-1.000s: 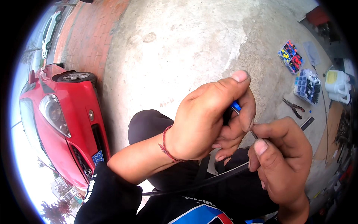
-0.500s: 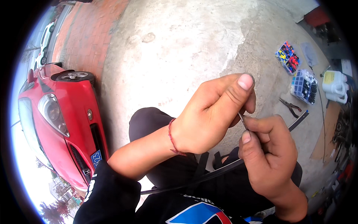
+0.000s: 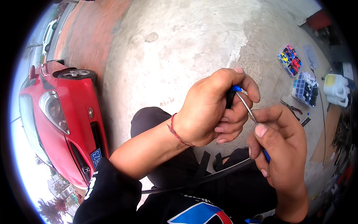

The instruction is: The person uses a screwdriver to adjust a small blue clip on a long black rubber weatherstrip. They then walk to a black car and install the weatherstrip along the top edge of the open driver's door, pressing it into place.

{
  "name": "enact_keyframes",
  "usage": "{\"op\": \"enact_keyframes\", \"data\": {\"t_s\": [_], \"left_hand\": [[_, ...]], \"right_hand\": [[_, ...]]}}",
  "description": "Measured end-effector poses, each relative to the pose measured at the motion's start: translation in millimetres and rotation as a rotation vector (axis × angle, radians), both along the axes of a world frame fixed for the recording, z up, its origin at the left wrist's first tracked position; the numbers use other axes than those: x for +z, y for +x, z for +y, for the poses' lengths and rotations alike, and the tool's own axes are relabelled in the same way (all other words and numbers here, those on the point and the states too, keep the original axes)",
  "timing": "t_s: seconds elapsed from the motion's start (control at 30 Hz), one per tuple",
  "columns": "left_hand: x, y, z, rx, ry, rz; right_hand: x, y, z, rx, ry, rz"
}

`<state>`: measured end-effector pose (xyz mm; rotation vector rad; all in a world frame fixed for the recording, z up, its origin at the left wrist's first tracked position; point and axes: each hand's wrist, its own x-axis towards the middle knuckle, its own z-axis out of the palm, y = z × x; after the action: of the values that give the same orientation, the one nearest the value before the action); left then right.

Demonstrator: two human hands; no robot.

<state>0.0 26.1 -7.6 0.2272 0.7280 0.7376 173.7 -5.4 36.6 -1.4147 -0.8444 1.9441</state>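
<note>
My left hand (image 3: 218, 104), with a red string bracelet at the wrist, is closed around a small black piece (image 3: 230, 98) with a blue part (image 3: 236, 88) on top; most of it is hidden by the fingers. In my right hand (image 3: 279, 143) is a thin screwdriver (image 3: 247, 106). Its metal shaft is pinched between thumb and forefinger, and a bit of blue handle shows below the thumb. The shaft's far end meets the blue part. A long black trim strip (image 3: 209, 177) runs across my lap, under the right hand, and its end shows beyond it.
Pliers (image 3: 292, 108) lie on the concrete at right, near two divided boxes of coloured clips (image 3: 289, 59) and dark and white clips (image 3: 305, 89). A white jug (image 3: 335, 89) and cardboard (image 3: 325, 140) are farther right. A red car (image 3: 67, 115) stands at left.
My left hand has turned, bringing the blue part and black piece into view. The right hand has shifted slightly right, and more of the screwdriver shaft shows.
</note>
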Motion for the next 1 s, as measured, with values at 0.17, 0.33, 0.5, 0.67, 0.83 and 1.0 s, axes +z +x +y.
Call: {"op": "enact_keyframes", "data": {"t_s": [0.17,0.33,0.5,0.67,0.83,1.0], "left_hand": [[-0.3,-0.9,-2.0,-0.022,0.062,0.015],[-2.7,-1.7,-3.1,-0.056,0.071,-0.003],[0.0,0.8,-1.1,-0.063,0.066,0.017],[0.0,0.6,-1.0,-0.048,0.045,-0.034],[2.2,-0.8,1.2,-0.055,0.009,-0.091],[0.4,-3.9,0.0,-0.059,-0.007,-0.165]], "right_hand": [[3.0,-1.0,-0.4,0.008,-0.016,-0.013],[1.6,3.0,0.1,0.064,0.029,-0.015],[3.1,6.3,-1.6,0.044,0.007,-0.028],[-1.6,6.1,-3.1,0.025,0.018,0.014],[4.4,6.7,-0.2,0.046,-0.011,0.008],[4.3,3.9,-3.7,0.032,0.019,0.013]]}}
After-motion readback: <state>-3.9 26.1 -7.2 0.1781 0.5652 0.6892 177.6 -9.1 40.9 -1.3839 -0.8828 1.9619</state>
